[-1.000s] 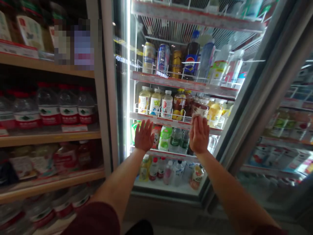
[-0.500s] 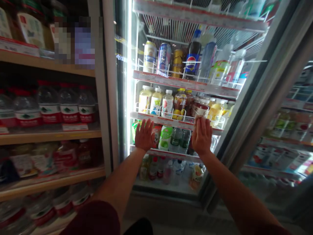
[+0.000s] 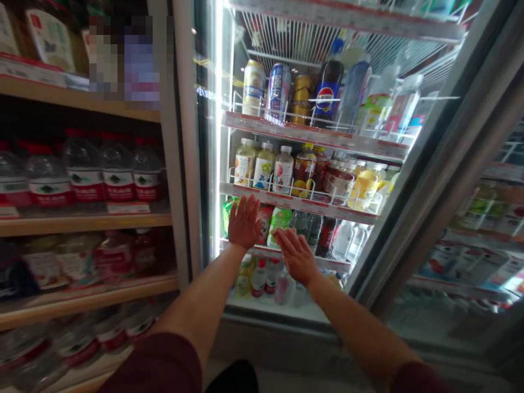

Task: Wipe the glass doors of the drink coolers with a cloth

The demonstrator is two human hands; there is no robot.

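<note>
My left hand (image 3: 244,224) is raised in front of the lit drinks fridge, fingers stretched upward and nothing in it. It overlaps the lower shelf edge and the green bottle (image 3: 229,215) behind it. My right hand (image 3: 297,254) reaches in at mid-height, fingers extended toward the left, also holding nothing. Its fingertips overlap a green-labelled bottle (image 3: 280,218); whether they touch anything I cannot tell. Above the hands stand white-capped juice bottles (image 3: 283,169) and a dark tea bottle with a yellow cap (image 3: 303,169) behind a wire rail.
Higher in the fridge are drink cans (image 3: 254,90) and a Pepsi bottle (image 3: 327,90). Wooden shelves on the left carry red-capped water bottles (image 3: 117,169). A metal door frame (image 3: 413,180) slants down the right side, with another drinks fridge beyond.
My right hand has moved left and down, from the right-hand bottles toward my left hand. The left hand keeps nearly the same place. The view has shifted slightly.
</note>
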